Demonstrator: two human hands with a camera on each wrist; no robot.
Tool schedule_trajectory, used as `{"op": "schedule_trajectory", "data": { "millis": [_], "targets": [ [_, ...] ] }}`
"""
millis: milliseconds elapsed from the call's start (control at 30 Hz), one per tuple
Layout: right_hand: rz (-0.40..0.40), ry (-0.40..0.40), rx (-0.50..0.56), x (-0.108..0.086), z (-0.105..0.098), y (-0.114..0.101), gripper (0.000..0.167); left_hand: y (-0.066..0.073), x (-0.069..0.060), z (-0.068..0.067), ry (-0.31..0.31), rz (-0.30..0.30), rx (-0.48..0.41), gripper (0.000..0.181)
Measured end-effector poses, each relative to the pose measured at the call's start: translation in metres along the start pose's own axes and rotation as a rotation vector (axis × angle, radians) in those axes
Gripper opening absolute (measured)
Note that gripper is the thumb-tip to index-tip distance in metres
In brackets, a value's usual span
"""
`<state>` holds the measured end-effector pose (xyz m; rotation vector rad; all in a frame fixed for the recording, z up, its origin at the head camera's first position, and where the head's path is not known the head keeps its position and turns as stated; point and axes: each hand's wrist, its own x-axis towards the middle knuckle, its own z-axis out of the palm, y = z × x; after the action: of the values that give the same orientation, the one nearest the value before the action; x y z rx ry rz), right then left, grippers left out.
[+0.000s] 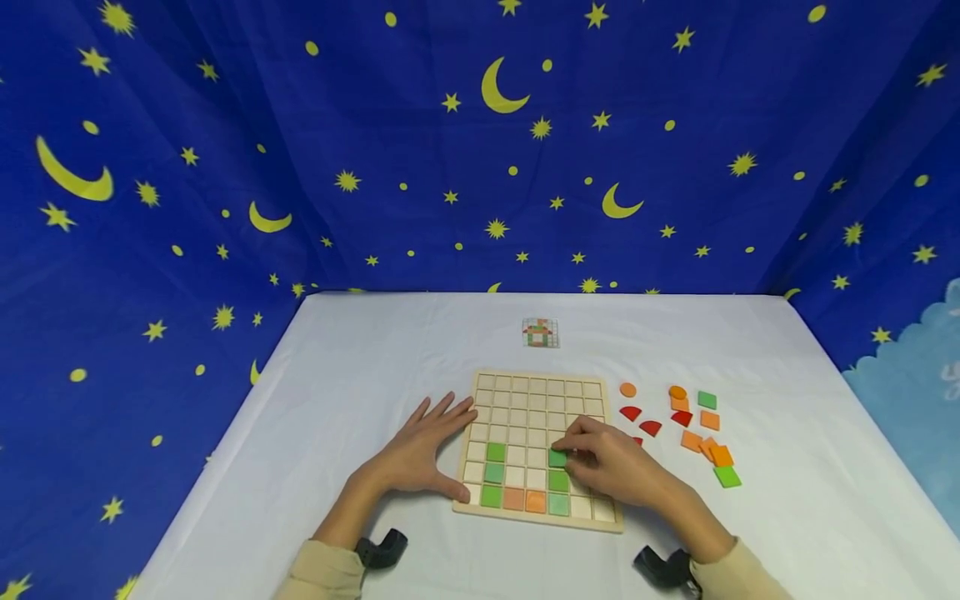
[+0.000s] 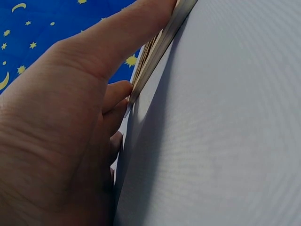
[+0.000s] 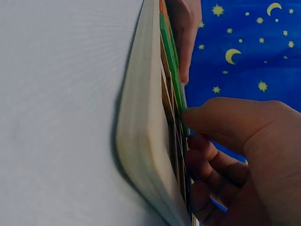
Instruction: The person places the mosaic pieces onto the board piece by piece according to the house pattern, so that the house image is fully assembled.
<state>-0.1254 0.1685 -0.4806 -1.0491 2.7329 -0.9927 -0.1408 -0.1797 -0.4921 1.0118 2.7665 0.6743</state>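
Note:
A square wooden grid board [image 1: 537, 388] lies on the table. My left hand [image 1: 420, 450] rests along its left side with the fingers spread, thumb [image 2: 136, 28] against the edge. My right hand [image 1: 618, 462] bends over the board's right part, thumb and forefinger at a green square tile [image 1: 557, 459] in a cell; the other fingers [image 3: 207, 169] are curled. Below that tile sit two more green ones, such as the lower tile [image 1: 558, 504]. Two orange tiles [image 1: 536, 501] lie in the bottom row, and a green column [image 1: 493, 472] stands to their left.
Right of the board lie loose pieces: an orange disc [image 1: 627, 389], red quarter-circles [image 1: 651, 428], orange squares [image 1: 692, 441] and green squares [image 1: 727, 477]. A small pattern card [image 1: 541, 332] lies behind the board. A blue star-patterned curtain [image 1: 420, 150] surrounds the white table [image 1: 375, 350].

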Motion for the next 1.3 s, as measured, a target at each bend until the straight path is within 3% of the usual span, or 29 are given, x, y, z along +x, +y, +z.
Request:
{"op": "schedule_trajectory", "data": {
  "millis": [267, 567, 1067, 1300],
  "targets": [
    [-0.013, 0.015, -0.031, 0.000, 0.002, -0.001, 0.024, 0.002, 0.000, -0.001, 0.009, 0.012, -0.002, 0.121],
    [0.070, 0.009, -0.021, -0.007, -0.006, 0.000, 0.022, 0.000, 0.000, 0.000, -0.008, -0.008, 0.010, 0.122],
    [0.192, 0.087, -0.016, -0.037, -0.032, 0.021, 0.026, -0.002, 0.000, 0.001, 0.001, 0.002, 0.008, 0.122],
    [0.221, 0.132, -0.066, -0.048, -0.042, 0.028, 0.032, -0.001, 0.001, 0.001, -0.005, -0.007, 0.013, 0.122]
  ]
}}
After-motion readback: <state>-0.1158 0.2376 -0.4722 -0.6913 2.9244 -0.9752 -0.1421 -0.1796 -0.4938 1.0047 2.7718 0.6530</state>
